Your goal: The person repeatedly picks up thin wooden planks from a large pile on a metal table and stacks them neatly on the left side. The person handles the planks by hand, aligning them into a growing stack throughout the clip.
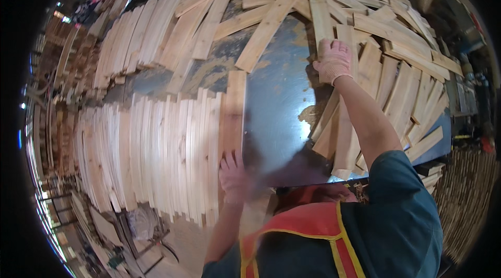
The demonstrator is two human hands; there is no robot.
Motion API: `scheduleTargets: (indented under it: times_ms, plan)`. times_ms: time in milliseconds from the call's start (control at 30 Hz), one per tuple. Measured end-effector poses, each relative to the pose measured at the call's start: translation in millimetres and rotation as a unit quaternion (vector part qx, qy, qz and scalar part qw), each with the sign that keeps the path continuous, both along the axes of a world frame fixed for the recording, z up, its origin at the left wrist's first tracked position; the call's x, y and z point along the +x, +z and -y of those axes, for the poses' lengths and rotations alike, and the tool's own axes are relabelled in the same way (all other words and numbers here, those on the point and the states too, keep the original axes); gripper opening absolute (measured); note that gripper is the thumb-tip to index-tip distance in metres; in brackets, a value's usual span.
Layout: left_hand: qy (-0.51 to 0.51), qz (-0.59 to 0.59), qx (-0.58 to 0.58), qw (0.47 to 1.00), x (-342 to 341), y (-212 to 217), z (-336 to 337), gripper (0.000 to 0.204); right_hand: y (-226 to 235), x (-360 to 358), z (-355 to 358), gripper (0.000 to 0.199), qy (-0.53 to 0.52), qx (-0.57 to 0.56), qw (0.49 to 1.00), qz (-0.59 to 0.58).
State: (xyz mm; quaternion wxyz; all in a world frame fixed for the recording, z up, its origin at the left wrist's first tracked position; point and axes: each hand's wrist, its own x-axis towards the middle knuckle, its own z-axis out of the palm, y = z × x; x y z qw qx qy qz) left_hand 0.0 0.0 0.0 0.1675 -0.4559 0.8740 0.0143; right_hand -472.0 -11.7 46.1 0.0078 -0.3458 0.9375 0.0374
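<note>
Mostly, the metal table is covered with wooden slats: a neat row has been lined up side by side along the left, while a loose heap at the far and right sides is judged not yet sorted. A darker slat at the row's right edge is touched at its near end by the gloved left hand, blurred, so its fingers cannot be told. One heap slat is pressed under the gloved right hand, fingers laid flat together.
</note>
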Motion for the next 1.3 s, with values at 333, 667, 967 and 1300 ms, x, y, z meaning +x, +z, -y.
scheduleTargets:
  times_ms: [333, 667, 967, 1300]
  plan:
    - [0.076, 0.015, 0.065, 0.995, -26, 32, 31, 0.077, 1, 47, 20, 0.08, -0.044, -0.072, 0.983, 0.165]
    - [0.057, -0.253, 0.087, 0.962, 64, 48, -29, 0.069, -8, 99, -15, 0.085, 0.033, -0.136, 0.969, 0.202]
    - [0.059, -0.275, 0.046, 0.959, 78, 39, -6, 0.067, 3, 410, -109, 0.1, 0.137, 0.113, 0.806, 0.564]
    - [-0.033, -0.157, -0.114, 0.98, 54, 28, 14, 0.071, 61, 140, -32, 0.055, 0.214, -0.218, 0.937, 0.17]
